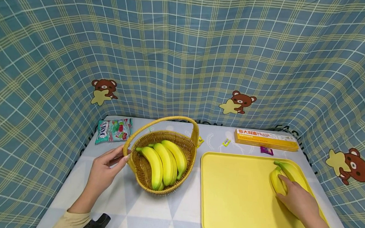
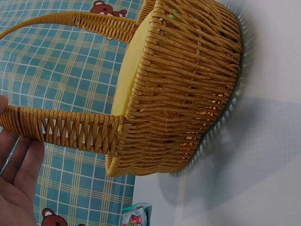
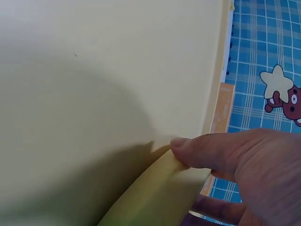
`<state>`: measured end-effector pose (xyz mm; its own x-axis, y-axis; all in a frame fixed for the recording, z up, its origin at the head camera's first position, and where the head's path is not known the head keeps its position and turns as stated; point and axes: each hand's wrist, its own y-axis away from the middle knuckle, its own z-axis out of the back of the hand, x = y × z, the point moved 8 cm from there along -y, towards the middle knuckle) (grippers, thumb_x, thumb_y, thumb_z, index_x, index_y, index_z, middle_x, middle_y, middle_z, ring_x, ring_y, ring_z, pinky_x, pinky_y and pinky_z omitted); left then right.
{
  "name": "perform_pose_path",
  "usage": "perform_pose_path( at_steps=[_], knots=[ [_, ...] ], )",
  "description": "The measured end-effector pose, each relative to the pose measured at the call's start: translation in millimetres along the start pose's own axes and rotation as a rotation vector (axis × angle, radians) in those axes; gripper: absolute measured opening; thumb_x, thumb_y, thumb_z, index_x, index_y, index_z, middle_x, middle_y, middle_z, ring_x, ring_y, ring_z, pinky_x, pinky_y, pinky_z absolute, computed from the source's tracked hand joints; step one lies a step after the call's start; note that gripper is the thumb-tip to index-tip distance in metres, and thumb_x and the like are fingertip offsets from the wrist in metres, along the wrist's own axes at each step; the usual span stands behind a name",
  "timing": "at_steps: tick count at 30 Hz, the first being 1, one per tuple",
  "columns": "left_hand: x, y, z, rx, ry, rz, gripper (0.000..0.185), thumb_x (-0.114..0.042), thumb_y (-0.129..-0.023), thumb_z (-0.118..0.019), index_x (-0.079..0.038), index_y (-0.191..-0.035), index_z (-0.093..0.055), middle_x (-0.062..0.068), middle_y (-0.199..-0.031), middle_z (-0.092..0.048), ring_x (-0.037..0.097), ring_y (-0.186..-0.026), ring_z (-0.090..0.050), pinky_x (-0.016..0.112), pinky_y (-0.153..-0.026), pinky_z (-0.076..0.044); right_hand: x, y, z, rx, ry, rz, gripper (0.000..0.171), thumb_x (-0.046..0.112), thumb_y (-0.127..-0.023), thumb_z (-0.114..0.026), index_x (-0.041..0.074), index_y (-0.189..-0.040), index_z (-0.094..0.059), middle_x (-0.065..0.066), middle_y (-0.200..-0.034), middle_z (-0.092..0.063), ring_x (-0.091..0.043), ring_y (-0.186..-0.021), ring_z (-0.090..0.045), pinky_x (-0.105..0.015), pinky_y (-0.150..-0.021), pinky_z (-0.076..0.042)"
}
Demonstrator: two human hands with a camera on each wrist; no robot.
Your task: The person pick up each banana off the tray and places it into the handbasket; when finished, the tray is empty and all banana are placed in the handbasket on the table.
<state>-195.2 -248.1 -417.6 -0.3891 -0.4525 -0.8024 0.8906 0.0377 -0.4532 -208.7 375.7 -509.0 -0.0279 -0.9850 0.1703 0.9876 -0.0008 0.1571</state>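
Right hand (image 1: 301,202) is on the loose bananas (image 1: 285,178) at the right edge of the tray (image 1: 237,194). The right wrist view shows the thumb (image 3: 207,150) pressed on the peel with fingers curled under, so it grips the fruit rather than just resting on it. The bunch lies flat on the tray, stems pointing away from the person.

Left hand (image 1: 105,170) sits at the left side of the basket (image 1: 168,167), left of the tray. Fingers are straight and relaxed, tips touching the handle (image 2: 66,127) where it meets the rim. No wrap around it, so it looks like steadying, not lifting (basket base stays flat on the table). Three more bananas (image 1: 165,162) lie inside the basket, stems toward its back left.

Behind the basket on the left: a candy bag (image 1: 112,130). Behind the tray: a yellow pasta box (image 1: 265,139), plus two small wrapped sweets (image 1: 226,142) and a purple one (image 1: 267,151) just off the tray's far edge.

Table (image 1: 153,211) has a pale cover with grey triangle print. Blue-and-yellow plaid cloth (image 1: 185,53) with bear-and-star motifs wraps the back and both sides (nothing of the room visible past it).
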Motion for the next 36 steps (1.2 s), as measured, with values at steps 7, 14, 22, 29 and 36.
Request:
perform_pose_path(
  at_steps=[7,14,22,29,36],
  knots=[
    [0.9,0.3,0.6,-0.005,-0.006,-0.001,0.043,0.001,-0.093,-0.072,-0.008,-0.135,-0.067,0.009,-0.114,-0.073,-0.002,-0.104,-0.064,0.013,-0.084,-0.056,10.9,-0.7,3.9,0.008,0.000,0.003,0.082,0.040,-0.085,-0.081,0.000,-0.147,-0.045,-0.040,-0.128,-0.055,-0.055,-0.103,-0.060,-0.065,-0.075,-0.053],
    [2.2,1.1,0.1,-0.003,-0.006,-0.002,0.045,0.002,-0.092,-0.073,-0.008,-0.136,-0.066,0.009,-0.114,-0.073,-0.002,-0.104,-0.064,0.013,-0.084,-0.056,39.4,-0.8,14.2,-0.016,-0.016,0.062,0.080,0.036,-0.086,-0.081,0.004,-0.149,-0.045,-0.039,-0.127,-0.056,-0.048,-0.094,-0.064,-0.055,-0.061,-0.056],
    [1.8,1.3,0.1,0.000,-0.012,-0.001,0.043,0.000,-0.093,-0.073,-0.009,-0.135,-0.067,0.008,-0.115,-0.073,-0.002,-0.104,-0.065,0.013,-0.085,-0.056,98.8,5.8,35.6,-0.127,-0.073,0.200,0.074,0.031,-0.085,-0.083,0.010,-0.148,-0.050,-0.015,-0.107,-0.066,-0.019,-0.077,-0.060,-0.035,-0.055,-0.048],
    [3.0,1.4,0.2,0.002,-0.021,0.003,0.044,-0.001,-0.093,-0.073,-0.009,-0.136,-0.067,0.009,-0.115,-0.073,-0.002,-0.104,-0.064,0.013,-0.085,-0.056,170.6,12.3,59.7,-0.168,-0.142,0.358,0.069,0.035,-0.087,-0.083,0.018,-0.148,-0.054,-0.006,-0.117,-0.068,-0.014,-0.086,-0.061,-0.029,-0.061,-0.048],
    [1.6,1.0,0.0,0.006,-0.012,0.000,0.044,-0.001,-0.094,-0.072,-0.009,-0.137,-0.066,0.009,-0.116,-0.072,-0.002,-0.103,-0.065,0.014,-0.085,-0.056,242.8,12.4,71.7,-0.110,-0.208,0.519,0.069,0.033,-0.087,-0.083,0.025,-0.149,-0.054,0.001,-0.126,-0.066,-0.009,-0.089,-0.062,-0.026,-0.065,-0.051]
  ],
)
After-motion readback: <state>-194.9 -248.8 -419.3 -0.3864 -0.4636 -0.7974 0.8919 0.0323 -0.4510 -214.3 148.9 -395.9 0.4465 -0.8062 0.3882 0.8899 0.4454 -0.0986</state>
